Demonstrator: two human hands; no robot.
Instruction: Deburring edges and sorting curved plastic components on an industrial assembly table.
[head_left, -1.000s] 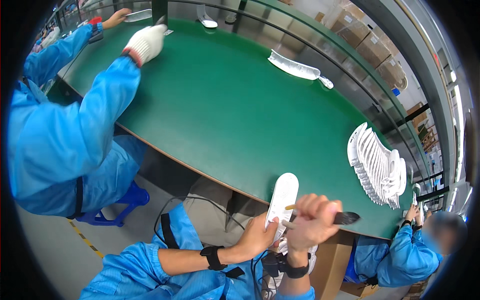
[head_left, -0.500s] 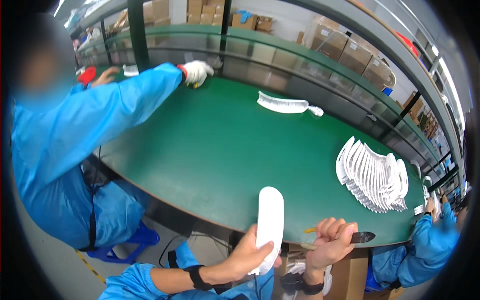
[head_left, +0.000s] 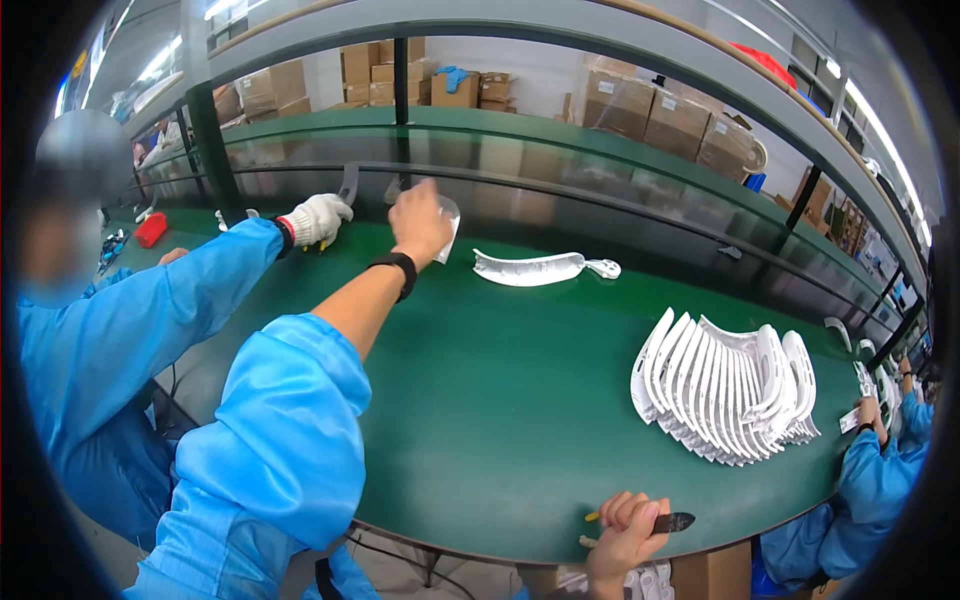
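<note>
My left hand [head_left: 420,222] is stretched out to the far side of the table. It closes on a smooth white plastic shell [head_left: 450,232], though its fingers are partly blurred. Low at the near edge, my right hand [head_left: 628,535] is wrapped round a knife with a short dark blade [head_left: 673,522] pointing right. A yellow tip and a pale stick-like end poke out of the left side of that fist. Just right of my left hand lies a curved white plastic part [head_left: 530,268], hollow side showing, with a small rounded end.
On the right of the green table [head_left: 470,420] stands a tight row of curved white parts [head_left: 715,390]. A co-worker's gloved hand [head_left: 318,220] is close to my left hand. A red bin [head_left: 151,230] sits far left. Another person [head_left: 880,470] works at right.
My left hand has swung from the near edge to the far side, taking the white shell along. The right hand keeps the knife near the front edge. The view has shifted.
</note>
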